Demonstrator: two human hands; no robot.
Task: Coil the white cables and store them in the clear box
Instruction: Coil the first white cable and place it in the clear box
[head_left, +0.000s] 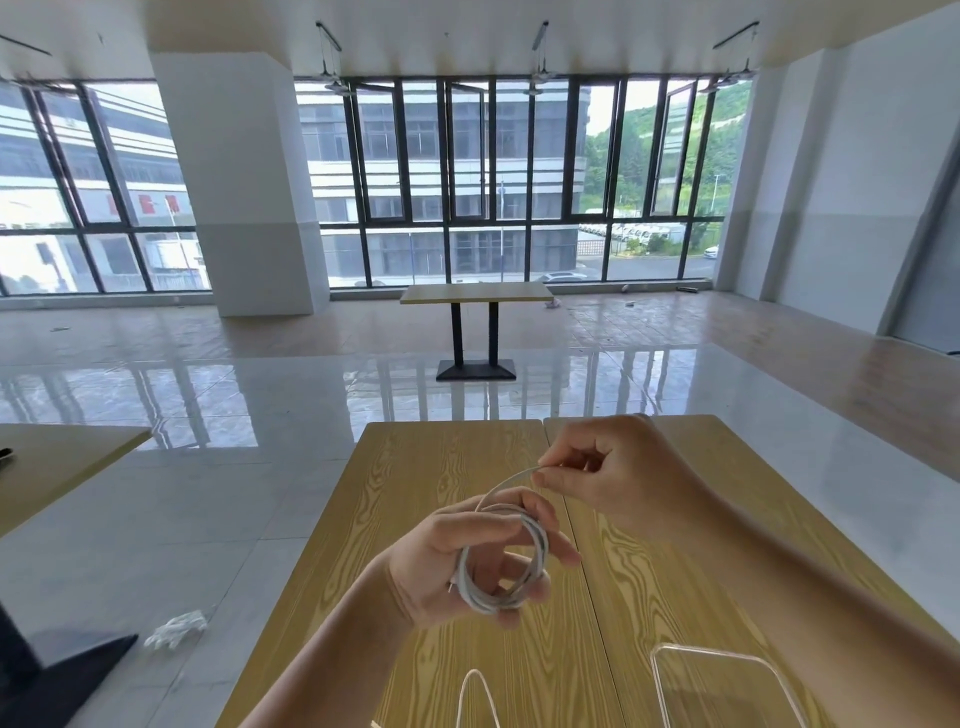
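White cable (540, 540) sat wound into several loops in your left hand (457, 561), held up above the wooden table (415, 467). Your thumb pressed across the top of the coil and your fingers curled through and under it, so that hand was closed around the bundle. A small plug end stuck out at the lower left of the coil, near your palm.

One loose strand rose from the top of the coil and arced up to your right hand (618, 473), which hovered just beyond and to the right of the left one. There you pinched the strand's end between thumb and forefinger, with the other fingers curled in behind.

Near the bottom edge, the clear box (727, 686) rested on the table to the right, under your right forearm, only its transparent rim and rounded corners easy to make out. To its left stood another clear piece (477, 691) with a curved edge; what it was could not be told.

A crumpled white glove (176, 629) lay on the tiled floor to the left, and a second table (475, 293) stood farther off by the windows.
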